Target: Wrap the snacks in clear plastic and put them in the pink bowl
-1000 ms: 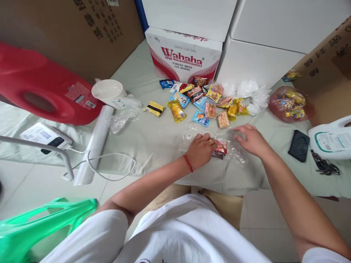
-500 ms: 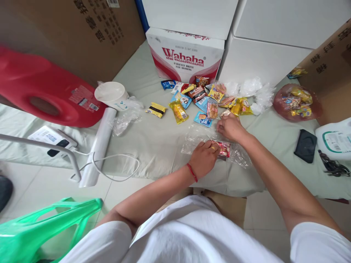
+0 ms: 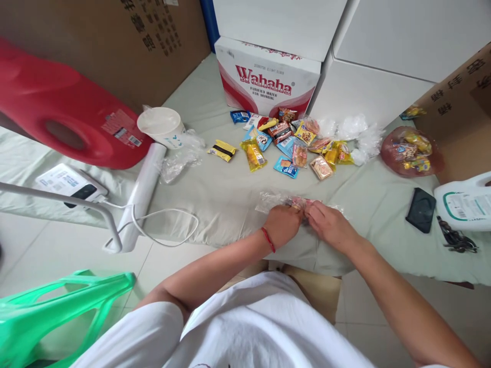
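Note:
A clear plastic bag (image 3: pixel 270 200) lies on the pale green cloth (image 3: pixel 222 189) near its front edge, with red and pink snack packets (image 3: pixel 300 203) at its mouth. My left hand (image 3: pixel 282 225), a red string on its wrist, pinches the bag and packets from the left. My right hand (image 3: pixel 330 226) meets it from the right, fingers closed on the same bag. Beyond them a heap of small snack packets (image 3: pixel 291 140) is spread out, and a yellow and black packet (image 3: pixel 222 150) lies apart to the left.
A Wahaha carton (image 3: pixel 268 82) and white boxes stand at the back. Left: a red jug (image 3: pixel 61 120), white cup (image 3: pixel 160 127), roll of bags (image 3: pixel 141 191), cable. Right: filled red bag (image 3: pixel 411 151), black phone (image 3: pixel 421 209), white jug (image 3: pixel 466 200). A green bag (image 3: pixel 57 306) hangs low left.
My right hand reached out to the snack heap, then came back to the clear bag beside my left hand. The left hand stayed on the bag.

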Demonstrator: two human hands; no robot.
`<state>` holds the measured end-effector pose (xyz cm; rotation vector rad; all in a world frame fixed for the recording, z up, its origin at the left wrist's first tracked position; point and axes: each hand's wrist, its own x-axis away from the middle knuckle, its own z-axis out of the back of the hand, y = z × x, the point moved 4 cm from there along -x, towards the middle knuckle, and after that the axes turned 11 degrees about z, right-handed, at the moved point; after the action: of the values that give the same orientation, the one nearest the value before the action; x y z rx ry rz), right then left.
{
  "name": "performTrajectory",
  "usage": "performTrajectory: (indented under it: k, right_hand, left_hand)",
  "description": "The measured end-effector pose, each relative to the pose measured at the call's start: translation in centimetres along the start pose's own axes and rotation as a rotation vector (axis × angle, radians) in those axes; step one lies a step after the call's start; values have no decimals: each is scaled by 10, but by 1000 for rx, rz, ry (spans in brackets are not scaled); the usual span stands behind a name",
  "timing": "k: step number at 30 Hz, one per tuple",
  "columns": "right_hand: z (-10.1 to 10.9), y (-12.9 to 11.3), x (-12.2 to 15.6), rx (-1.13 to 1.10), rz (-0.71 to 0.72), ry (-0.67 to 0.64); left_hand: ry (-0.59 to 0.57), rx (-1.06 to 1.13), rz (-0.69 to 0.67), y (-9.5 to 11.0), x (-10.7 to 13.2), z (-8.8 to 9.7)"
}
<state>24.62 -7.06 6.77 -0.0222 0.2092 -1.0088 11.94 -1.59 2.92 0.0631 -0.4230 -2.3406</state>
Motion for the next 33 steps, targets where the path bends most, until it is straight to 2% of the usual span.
performTrajectory:
  k: [3,6,7,9,11,12,13,16,19,21,25,27,29,33]
  right_hand:
    - [-22,-3,7,-111,-39,56]
    - [-34,-6,8,-110,-83,-58]
    - [-35,-7,6,-98,-97,-123]
    - [-35,-10,2,-69,-134,-242]
    - [-30,-12,-3,-41,-175,-308]
    - [-28,-13,-6,-32,-189,-323]
    - [-26,-13,-8,-31,-197,-330]
    - [-21,-14,-9,-63,-200,-314]
    - [-19,-14,-8,-121,-195,-279]
    - [-20,-14,-9,-163,-182,-252]
    - [-23,-14,-10,-231,-114,-165]
    - [-25,-14,-7,-256,-85,-113]
    - [-24,-17,1,-299,-48,-58]
    - [-15,-25,19,-514,65,26]
  left_hand:
    - [48,227,-8,-17,9,1]
    - [149,559,9,-47,24,7]
    - [202,665,76,-60,28,9]
    - [381,805,303,-89,33,15]
    - [567,778,541,-108,33,21]
    - [604,706,618,-111,31,23]
    - [581,615,650,-110,26,24]
    - [332,396,567,-95,11,20]
    - [188,370,494,-80,9,21]
    - [117,522,484,-72,8,24]
    - [-94,1099,518,-47,-4,24]
    - [-182,1308,557,-34,-12,19]
    - [-151,1304,561,-28,-19,14]
    - [94,765,426,-26,-21,12]
